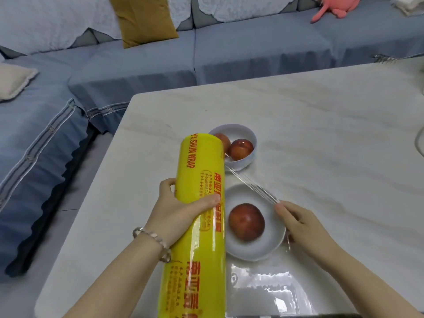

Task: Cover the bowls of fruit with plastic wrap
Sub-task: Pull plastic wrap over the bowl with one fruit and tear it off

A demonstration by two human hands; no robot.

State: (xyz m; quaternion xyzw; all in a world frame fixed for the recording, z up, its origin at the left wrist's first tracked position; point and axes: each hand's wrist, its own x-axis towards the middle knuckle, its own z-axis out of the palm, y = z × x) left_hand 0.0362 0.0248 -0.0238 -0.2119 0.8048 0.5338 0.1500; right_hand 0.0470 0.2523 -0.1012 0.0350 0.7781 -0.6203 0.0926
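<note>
My left hand (181, 207) grips a big yellow roll of plastic wrap (202, 216), held lengthwise above the table's left part. A clear sheet of wrap (250, 183) stretches from the roll to my right hand (300, 222), whose fingers pinch its edge at the near bowl's right rim. The near white bowl (270, 245) holds one red fruit (246, 222) and lies under the stretched film. Behind it, the far white bowl (241, 131) holds two red fruits (241, 149), partly hidden by the roll's end.
The white marble table (321, 125) has a shiny reflection patch near its front edge. A blue sofa (137, 70) wraps around the table's left and far sides, with a mustard cushion (142, 19) and a pink plush toy (335, 6) on it.
</note>
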